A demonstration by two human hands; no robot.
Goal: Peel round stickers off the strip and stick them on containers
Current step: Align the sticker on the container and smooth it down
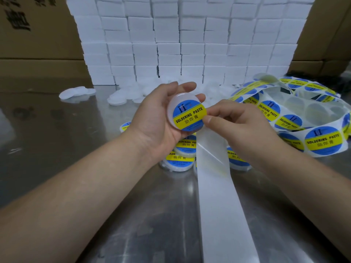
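Stacked white boxes (190, 44), brown cardboard cartons (38, 35) on both sides, shiny metal table (57, 130)

Left hand (152, 120): bare, palm side shown, creases across palm, folds at wrist. Right hand (237, 128): bare, back side shown, knuckles rounded, thumbnail (208, 119) short, trimmed. Left forearm (76, 196), right forearm (307, 179): both bare, smooth, broader toward elbow

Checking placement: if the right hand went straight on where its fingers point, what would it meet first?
Likely the sticker on the container in the left hand; the right hand pinches its edge.
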